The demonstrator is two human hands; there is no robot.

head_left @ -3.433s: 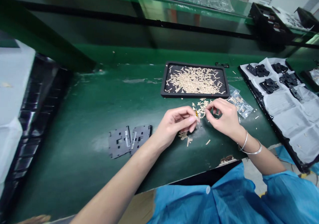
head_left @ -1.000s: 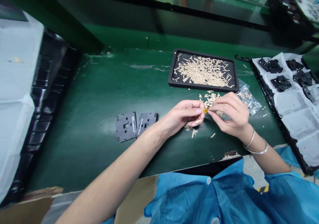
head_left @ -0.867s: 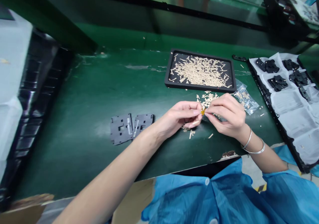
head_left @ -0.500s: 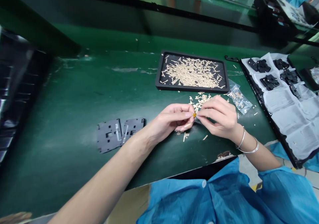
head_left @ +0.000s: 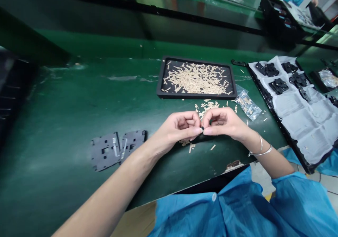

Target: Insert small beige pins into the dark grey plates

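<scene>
Small dark part (head_left: 202, 128) pinched between both hands, just above the green bench (head_left: 79, 100).

The left hand (head_left: 176, 128) and right hand (head_left: 224, 122) are curled closed, their thumb and forefinger tips meeting on the part, which is almost hidden and hangs near the bench's front edge, in front of the black tray (head_left: 159, 89). So small a piece probably wants a light, even pinch at its ends, with the wrists low so it neither twists nor slips. Tan strips (head_left: 195, 78) fill the tray; loose strips (head_left: 207, 106) lie scattered just beyond and under the hands and could swallow a dropped piece. A clear bag (head_left: 245, 102) lies to the right, two grey plates (head_left: 117, 149) to the left, and a lined tray (head_left: 303, 124) of black parts further right.
</scene>
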